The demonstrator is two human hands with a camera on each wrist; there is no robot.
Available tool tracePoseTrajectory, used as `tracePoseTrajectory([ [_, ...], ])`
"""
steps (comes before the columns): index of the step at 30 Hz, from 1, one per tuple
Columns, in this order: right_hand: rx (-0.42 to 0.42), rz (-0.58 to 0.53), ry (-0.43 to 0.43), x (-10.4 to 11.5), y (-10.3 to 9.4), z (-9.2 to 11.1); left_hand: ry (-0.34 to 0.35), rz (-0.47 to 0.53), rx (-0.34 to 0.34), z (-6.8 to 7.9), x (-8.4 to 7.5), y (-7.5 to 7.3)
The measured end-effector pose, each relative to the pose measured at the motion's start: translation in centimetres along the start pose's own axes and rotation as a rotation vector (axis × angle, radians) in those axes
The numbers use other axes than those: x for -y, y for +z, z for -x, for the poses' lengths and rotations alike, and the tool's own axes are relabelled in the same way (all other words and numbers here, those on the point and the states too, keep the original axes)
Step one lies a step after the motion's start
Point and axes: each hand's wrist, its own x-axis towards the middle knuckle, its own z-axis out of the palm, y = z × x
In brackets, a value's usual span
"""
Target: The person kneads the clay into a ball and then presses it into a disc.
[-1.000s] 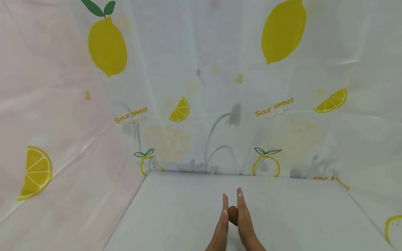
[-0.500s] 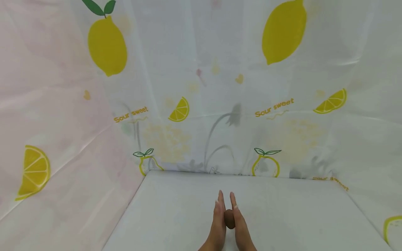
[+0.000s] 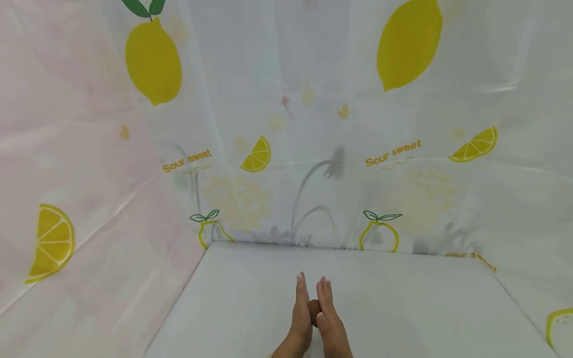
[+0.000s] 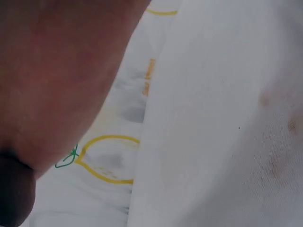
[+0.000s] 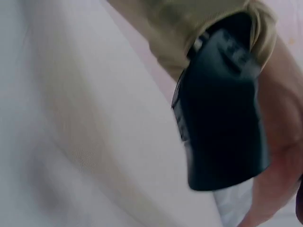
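Observation:
A small brown ball (image 3: pixel 315 313), with the look of clay or dough, sits between two facing palms in the head view. My left hand (image 3: pixel 301 313) presses it from the left with fingers straight and pointing away. From the other side my right hand (image 3: pixel 330 318) presses against it, its fingers also extended and the thumb towards the camera. Part of the ball (image 4: pixel 16 189) shows dark at the lower left of the left wrist view, below a large area of hand. Only a dark sliver of it shows at the right edge of the right wrist view.
A white tabletop (image 3: pixel 233 293) lies under the hands. Behind and beside it hangs a lemon-print cloth (image 3: pixel 309 149), pinkish on the left. A black wrist-worn device (image 5: pixel 225 113) and an olive sleeve (image 5: pixel 184 28) fill much of the right wrist view.
Both hands and the ball have shifted left across the head view. The palms slide back and forth against each other, with the ball staying between them.

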Motion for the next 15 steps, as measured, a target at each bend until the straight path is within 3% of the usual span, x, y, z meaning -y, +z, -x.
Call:
tracePoseTrajectory([
  [5,0.008,-0.025,-0.099,0.9,-0.1,-0.1,-0.034,-0.04,0.038,-0.1,0.0,-0.5],
  [11,-0.012,-0.055,0.101,2.0,-0.7,-1.1,0.026,-0.117,0.062,0.2,0.6,-0.1],
  [15,0.001,-0.084,0.201,2.1,-1.4,-2.1,0.048,-0.117,0.108,0.8,1.1,0.5],
])
